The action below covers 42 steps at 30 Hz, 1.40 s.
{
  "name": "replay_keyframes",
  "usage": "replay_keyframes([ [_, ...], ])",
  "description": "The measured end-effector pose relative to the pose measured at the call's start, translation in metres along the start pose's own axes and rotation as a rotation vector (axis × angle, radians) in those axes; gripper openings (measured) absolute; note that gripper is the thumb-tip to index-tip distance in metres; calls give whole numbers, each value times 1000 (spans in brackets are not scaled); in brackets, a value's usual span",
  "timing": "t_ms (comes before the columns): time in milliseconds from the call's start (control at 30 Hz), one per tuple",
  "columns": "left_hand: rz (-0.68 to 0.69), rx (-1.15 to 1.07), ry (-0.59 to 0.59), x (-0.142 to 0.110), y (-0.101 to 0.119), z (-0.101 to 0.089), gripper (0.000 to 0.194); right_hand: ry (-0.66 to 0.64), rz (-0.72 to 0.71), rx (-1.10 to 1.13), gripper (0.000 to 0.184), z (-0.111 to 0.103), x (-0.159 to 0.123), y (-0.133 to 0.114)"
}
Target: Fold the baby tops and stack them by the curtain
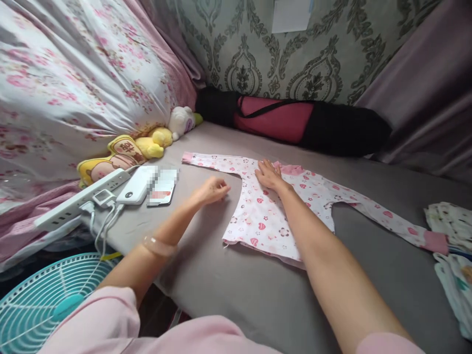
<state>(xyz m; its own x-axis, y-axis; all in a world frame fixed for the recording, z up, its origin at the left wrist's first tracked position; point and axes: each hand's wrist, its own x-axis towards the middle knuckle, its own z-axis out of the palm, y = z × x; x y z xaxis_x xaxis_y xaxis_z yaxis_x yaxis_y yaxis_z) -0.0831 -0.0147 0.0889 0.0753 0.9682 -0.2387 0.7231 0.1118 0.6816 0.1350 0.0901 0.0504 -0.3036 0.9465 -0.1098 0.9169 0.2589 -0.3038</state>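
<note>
A small white long-sleeved shirt (265,216) with pink hearts, flowers and pink cuffs lies spread flat on the grey sheet (206,275). Both its sleeves stretch outward, and the pink collar (292,169) points away from me. My right hand (270,175) rests flat on the shirt near the collar, fingers extended, holding nothing. Just left of the shirt's side, below its left sleeve, my left hand (216,191) hovers with loosely curled fingers. Whether anything is between those fingertips I cannot make out.
Left are a power strip (70,206), a white power bank (138,186), a phone (162,189) and plush toys (147,145). A turquoise fan (62,300) stands below the edge. A black and red long bag (275,118) lies at the back, folded clothes (455,275) at right.
</note>
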Motion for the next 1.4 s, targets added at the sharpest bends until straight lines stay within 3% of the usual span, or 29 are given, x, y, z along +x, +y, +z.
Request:
replay_keyframes([
  [100, -82, -92, -92, -52, -12, 10, 28, 15, -85, -46, 54, -9, -15, 1],
  [167, -83, -100, -70, -76, -15, 18, 31, 14, -144, -76, 49, -10, -26, 0],
  [333, -26, -87, -19, -108, -8, 39, 38, 83, -247, -66, 37, -6, -46, -11],
  [500, 60, -65, 46, -119, -6, 54, 38, 164, -278, 16, 37, -1, -45, -27],
  [667, 30, -52, 117, -121, -6, 58, 19, 183, -269, 62, 33, 6, -37, -42],
  [800, -53, -135, 182, -120, 0, 64, 13, 125, -165, 82, 27, 10, -34, -53],
  [967, -37, -172, 256, -118, 3, 72, 14, 102, -11, 27, 31, 6, -27, -67],
  [1200, 247, 292, 383, -133, -14, 56, 35, 150, 72, 71, 27, 3, -19, -73],
  [1300, 256, 447, 334, -137, -27, 51, 36, 165, 77, 130, 25, 11, -17, -71],
  [1400, 293, 437, 267, -137, -38, 48, 36, 173, 54, 178, 26, 17, -14, -65],
])
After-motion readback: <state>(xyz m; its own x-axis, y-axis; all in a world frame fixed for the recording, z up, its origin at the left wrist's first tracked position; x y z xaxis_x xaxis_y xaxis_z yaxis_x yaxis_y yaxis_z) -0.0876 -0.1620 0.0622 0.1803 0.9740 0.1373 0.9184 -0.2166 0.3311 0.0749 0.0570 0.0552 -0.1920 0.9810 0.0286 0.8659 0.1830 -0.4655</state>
